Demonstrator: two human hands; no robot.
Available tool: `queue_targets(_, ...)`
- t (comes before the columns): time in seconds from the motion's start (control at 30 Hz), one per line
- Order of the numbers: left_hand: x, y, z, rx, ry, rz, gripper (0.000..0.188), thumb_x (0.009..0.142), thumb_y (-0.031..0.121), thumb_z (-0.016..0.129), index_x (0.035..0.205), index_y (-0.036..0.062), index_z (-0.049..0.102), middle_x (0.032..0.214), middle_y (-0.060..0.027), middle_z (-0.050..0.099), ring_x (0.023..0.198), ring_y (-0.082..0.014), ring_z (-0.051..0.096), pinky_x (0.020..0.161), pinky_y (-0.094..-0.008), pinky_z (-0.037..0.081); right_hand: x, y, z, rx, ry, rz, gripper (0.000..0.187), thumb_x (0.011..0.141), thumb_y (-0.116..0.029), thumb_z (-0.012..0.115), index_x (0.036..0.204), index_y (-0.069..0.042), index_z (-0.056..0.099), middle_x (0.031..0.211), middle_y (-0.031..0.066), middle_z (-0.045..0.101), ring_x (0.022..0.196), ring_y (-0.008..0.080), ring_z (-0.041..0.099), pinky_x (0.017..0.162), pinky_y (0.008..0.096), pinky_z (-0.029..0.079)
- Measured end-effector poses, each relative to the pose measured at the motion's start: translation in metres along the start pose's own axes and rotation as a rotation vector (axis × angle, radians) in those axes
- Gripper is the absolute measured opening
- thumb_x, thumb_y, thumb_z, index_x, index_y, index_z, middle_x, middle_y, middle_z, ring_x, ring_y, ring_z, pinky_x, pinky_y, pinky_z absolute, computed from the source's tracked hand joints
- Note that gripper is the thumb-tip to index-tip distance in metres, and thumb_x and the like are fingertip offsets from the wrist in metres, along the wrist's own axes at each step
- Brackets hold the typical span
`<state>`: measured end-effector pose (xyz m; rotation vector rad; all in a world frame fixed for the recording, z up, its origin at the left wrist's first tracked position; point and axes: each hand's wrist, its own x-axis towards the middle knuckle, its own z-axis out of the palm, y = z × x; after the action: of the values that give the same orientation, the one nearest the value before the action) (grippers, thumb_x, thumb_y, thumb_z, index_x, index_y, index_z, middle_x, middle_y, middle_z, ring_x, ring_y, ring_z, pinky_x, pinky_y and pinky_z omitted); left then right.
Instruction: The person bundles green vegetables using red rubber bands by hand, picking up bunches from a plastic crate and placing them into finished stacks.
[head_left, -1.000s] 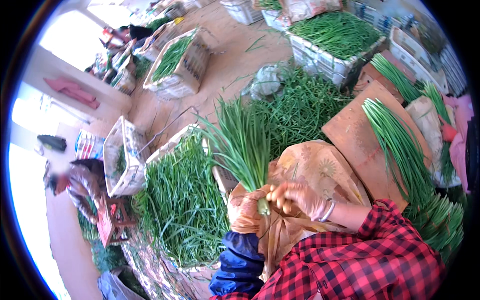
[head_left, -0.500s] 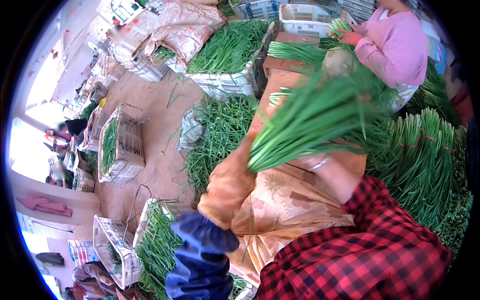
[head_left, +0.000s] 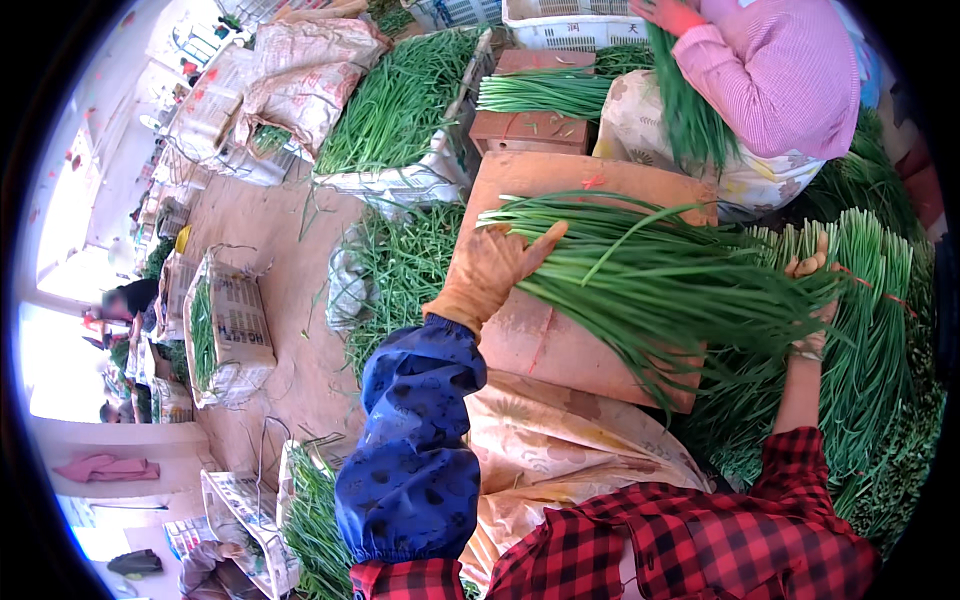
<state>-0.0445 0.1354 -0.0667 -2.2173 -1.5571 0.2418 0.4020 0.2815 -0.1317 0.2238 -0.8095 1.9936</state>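
Observation:
A loose bunch of chives [head_left: 650,265] lies across a reddish-brown board [head_left: 600,340] in front of me, pale stem ends to the left and leaves trailing right. My left hand [head_left: 490,270], in an orange glove, is closed at the stem end, its thumb stretched over the stalks; some of its fingers are hidden. At the leaf tips my right hand [head_left: 812,265] is bare, its bent fingers around the leaves, which partly cover the palm. A patterned orange apron [head_left: 570,430] covers my lap below the board.
Tied chive bundles [head_left: 860,330] stand close by on the right. Loose greens [head_left: 420,260] lie left of the board. Beyond it, a person in pink [head_left: 770,90] handles chives beside a small wooden stand [head_left: 530,130]. A full white crate [head_left: 400,180] stands at the far left.
The chives, held up in front of me before, now lie spread over the board. My right hand has moved right to the leaf tips. My left hand has moved slightly up and left.

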Motion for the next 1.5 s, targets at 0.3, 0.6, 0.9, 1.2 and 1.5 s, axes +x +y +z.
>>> queue_targets(0.3,-0.002,-0.028,0.018,-0.025,0.323,0.041,0.068,0.079,0.014,0.059,0.14,0.0298,0.034,0.058,0.0024,0.035,0.054,-0.0138,0.048,0.068,-0.0285,0.053,0.118,0.114,0.17,-2.184,-0.55,0.039,0.074,0.08,-0.049,0.058,0.138,-0.009,0.035,0.134,0.0129,0.045,0.126,0.0312,0.038,0.106,0.0439,0.026)
queue_targets(0.6,-0.009,0.023,0.046,-0.066,-0.095,-0.328,0.082,0.072,0.018,0.065,0.143,0.0225,0.024,0.112,-0.0008,0.051,0.107,-0.0197,0.05,0.105,-0.0479,0.026,0.049,0.221,0.14,-2.431,-0.66,0.898,0.064,0.084,-0.03,0.057,0.138,-0.005,0.034,0.084,0.0106,0.056,0.073,0.0244,0.06,0.062,0.0365,0.05)
queue_targets(0.9,0.011,0.063,0.03,-0.386,-0.314,-0.364,0.1,0.062,0.028,0.07,0.144,0.0139,0.015,0.145,-0.0058,0.025,0.136,-0.0255,0.02,0.108,-0.0536,0.013,0.167,0.211,0.141,-2.258,-0.324,0.102,0.033,0.093,-0.024,0.047,0.12,-0.008,0.054,0.08,0.0136,0.061,0.066,0.0295,0.06,0.056,0.0395,0.049)
queue_targets(1.2,0.004,0.117,0.075,-0.414,0.182,-0.698,0.037,0.079,0.023,0.046,0.113,0.0106,0.055,0.128,-0.0102,0.049,0.133,-0.0294,0.03,0.11,-0.0549,0.013,0.145,0.305,0.042,-1.461,-0.012,0.733,0.04,0.095,-0.031,0.041,0.097,0.003,0.061,0.096,0.0211,0.063,0.088,0.0299,0.059,0.083,0.0388,0.044)
queue_targets(1.5,-0.011,0.096,0.083,-0.509,0.063,-0.614,0.062,0.068,0.038,0.058,0.124,0.0139,0.048,0.142,-0.0115,0.034,0.137,-0.0315,0.018,0.109,-0.0592,0.004,0.169,0.346,-0.002,-1.515,-0.065,0.723,0.044,0.094,-0.034,0.046,0.105,0.005,0.06,0.097,0.0149,0.064,0.089,0.0236,0.059,0.084,0.0346,0.045)
